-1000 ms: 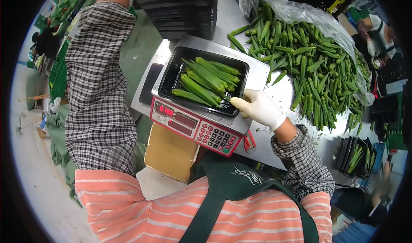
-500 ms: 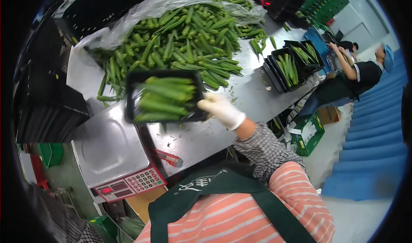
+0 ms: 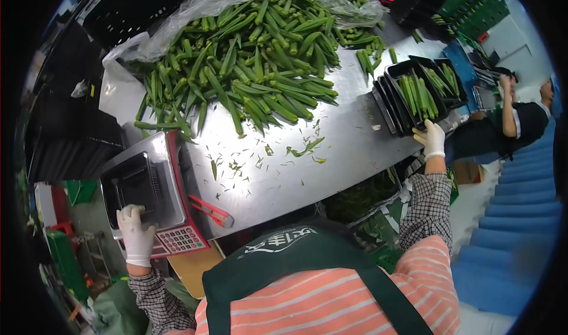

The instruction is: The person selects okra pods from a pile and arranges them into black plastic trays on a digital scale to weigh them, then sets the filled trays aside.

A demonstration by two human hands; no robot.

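In a white glove, my left hand (image 3: 137,235) grips the near edge of a black tray (image 3: 145,178) with nothing in it. That tray lies on the metal plate of a red-framed weighing scale (image 3: 177,239). My gloved right hand (image 3: 432,139) is far to the right, fingers closed on the near rim of a black tray of okra (image 3: 419,97). Beside it, another tray of okra (image 3: 445,79) sits farther right. A large heap of loose okra (image 3: 242,63) covers the back of the metal table (image 3: 284,184).
A red box cutter (image 3: 211,211) and okra scraps (image 3: 236,169) lie near the scale. Clear plastic sheeting (image 3: 219,3) borders the heap. Stacked black trays (image 3: 74,151) stand at the left. A co-worker (image 3: 515,125) is at the right, near a blue curtain (image 3: 503,234).
My right hand has moved right, from holding a tray of okra above the table to the trays there. My left hand has come into view with a tray without okra on the scale.
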